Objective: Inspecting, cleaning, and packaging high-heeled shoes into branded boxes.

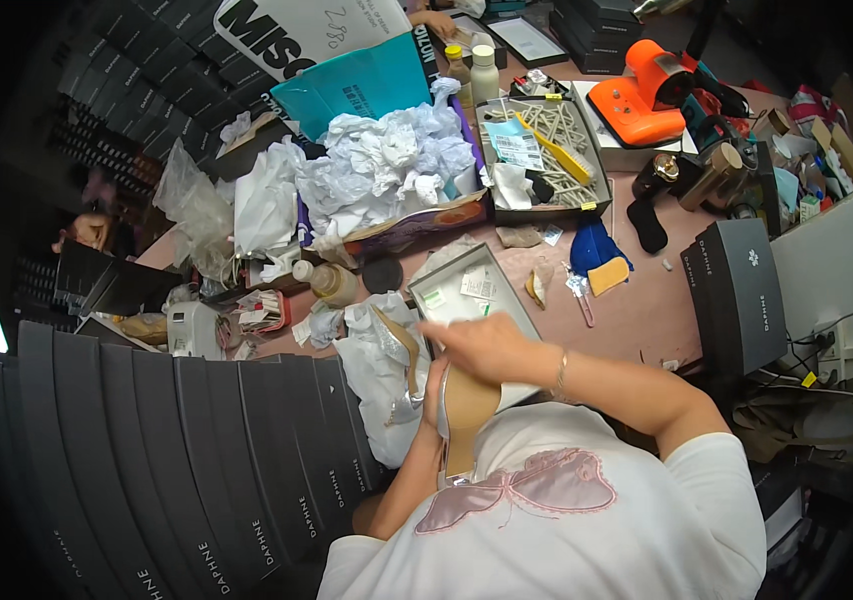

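Close to our chest, in the head view, we hold a tan high-heeled shoe sole up. Our left hand has a clenched grip on its side; our right hand presses on its top. We seem to be checking it. Next we need a steady turn over the open gray box on the counter.

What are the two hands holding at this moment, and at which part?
A tan high-heeled shoe, sole up. The left hand grips its edge near the middle; the right hand lies over its front end.
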Tool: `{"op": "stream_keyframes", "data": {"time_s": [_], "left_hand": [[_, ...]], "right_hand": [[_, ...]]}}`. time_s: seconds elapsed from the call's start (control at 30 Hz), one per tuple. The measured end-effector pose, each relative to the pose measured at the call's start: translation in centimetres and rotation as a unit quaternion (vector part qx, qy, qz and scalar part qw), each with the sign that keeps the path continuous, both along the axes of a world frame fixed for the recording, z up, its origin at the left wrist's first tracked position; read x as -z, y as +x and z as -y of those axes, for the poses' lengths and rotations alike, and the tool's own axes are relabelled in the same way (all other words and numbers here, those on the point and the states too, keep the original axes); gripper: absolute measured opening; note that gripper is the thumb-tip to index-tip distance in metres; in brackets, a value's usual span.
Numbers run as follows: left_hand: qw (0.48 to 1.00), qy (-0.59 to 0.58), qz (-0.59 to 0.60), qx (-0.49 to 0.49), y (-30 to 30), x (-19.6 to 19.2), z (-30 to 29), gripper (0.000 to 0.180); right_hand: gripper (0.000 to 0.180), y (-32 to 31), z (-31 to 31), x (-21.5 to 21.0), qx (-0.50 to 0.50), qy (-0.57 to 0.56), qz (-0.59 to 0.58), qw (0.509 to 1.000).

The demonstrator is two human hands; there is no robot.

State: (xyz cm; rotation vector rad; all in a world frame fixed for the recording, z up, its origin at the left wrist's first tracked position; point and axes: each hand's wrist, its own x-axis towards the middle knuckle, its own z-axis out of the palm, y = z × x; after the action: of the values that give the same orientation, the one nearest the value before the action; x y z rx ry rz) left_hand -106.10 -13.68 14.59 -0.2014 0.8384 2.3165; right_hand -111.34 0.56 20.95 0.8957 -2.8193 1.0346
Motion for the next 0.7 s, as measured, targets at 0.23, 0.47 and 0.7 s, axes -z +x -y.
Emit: {"op": "stream_keyframes", "data": {"time_s": [0.23,0.47,0.7], "left_hand": [[0.995,0.081,0.012,0.055,-1.6,-1.3,-0.4,0.057],[0.998,0.014,0.066,0.018,-1.0,-1.5,-1.0,0.058],[0.976,0.020,0.206,-0.061,-1.6,-4.2,-3.2,0.058]], "right_hand": [[0.041,9.1,3.1,4.7,0.040,-0.033,-0.050,0.997],[0.045,7.3,-3.6,-1.6,-0.140,-0.015,-0.154,0.978],[0.046,4.3,-3.2,-0.1,-0.062,0.022,-0.047,0.997]]}}
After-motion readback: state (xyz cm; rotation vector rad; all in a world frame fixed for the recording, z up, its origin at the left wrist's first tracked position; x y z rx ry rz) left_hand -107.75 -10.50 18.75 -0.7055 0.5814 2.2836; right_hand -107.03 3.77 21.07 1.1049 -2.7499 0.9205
